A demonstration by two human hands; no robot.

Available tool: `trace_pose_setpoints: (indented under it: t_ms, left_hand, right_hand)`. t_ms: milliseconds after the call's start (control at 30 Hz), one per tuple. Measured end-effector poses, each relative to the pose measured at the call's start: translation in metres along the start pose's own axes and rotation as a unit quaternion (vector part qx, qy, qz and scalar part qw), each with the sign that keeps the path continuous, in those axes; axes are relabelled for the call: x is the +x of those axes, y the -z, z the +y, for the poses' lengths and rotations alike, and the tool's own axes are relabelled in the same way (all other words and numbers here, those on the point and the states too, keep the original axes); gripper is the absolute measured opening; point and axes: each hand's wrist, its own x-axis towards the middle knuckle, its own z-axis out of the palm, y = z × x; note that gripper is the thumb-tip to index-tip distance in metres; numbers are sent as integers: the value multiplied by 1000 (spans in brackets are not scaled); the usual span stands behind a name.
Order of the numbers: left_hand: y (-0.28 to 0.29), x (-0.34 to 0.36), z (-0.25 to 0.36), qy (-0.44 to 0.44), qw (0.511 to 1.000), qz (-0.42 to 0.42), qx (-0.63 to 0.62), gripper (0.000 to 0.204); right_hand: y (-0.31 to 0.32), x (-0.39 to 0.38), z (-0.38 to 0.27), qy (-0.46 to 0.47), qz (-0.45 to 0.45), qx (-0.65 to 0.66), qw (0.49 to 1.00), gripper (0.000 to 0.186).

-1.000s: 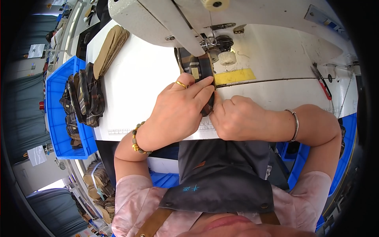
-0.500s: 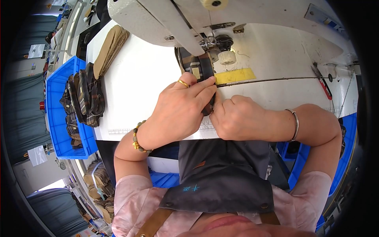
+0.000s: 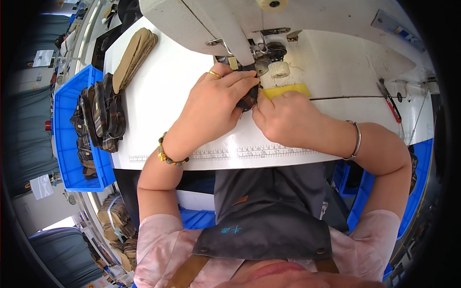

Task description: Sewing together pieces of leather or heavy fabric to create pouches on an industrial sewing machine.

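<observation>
A dark plaid fabric piece (image 3: 248, 102) with a small pale label lies under the needle area of the white sewing machine (image 3: 225, 29). My left hand (image 3: 213, 98) rests over it, fingers pressing its top and thumb at its near left edge. Its ring finger wears a gold band. On the other side, my right hand (image 3: 284, 117) has its fingers curled and pinches the fabric's right edge close to my left fingertips. Both hands cover much of the piece, and the machine head hides its far end.
A yellow strip (image 3: 288, 90) lies beside the machine's white knob (image 3: 279, 69). Red-handled snips (image 3: 393, 106) lie at the right. Leftward are stacked tan pieces (image 3: 136, 57) and a blue bin (image 3: 67, 158) of plaid pieces. A printed ruler (image 3: 225, 154) runs along the table's front edge.
Both hands have moved away from me, toward the machine, with the fabric piece. More of it is now beneath the machine head, and more of the ruler shows.
</observation>
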Motion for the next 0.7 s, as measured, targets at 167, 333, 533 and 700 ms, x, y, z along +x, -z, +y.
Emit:
trace_pose_setpoints:
  t_ms: [167,333,533,700]
  left_hand:
    - [11,-9,2,3,999,-26,-20,52]
    - [7,-8,-7,-40,998,-31,-28,44]
    - [1,-4,-7,-54,998,-13,-13,35]
    - [-4,-6,-5,-47,999,10,-9,30]
  right_hand:
    - [8,0,-1,-5,-12,25,1000,14]
    - [11,-2,-4,10,-12,34,999,16]
    - [10,-3,-5,7,-2,66,998,18]
    - [15,-3,-8,33,-9,60,998,20]
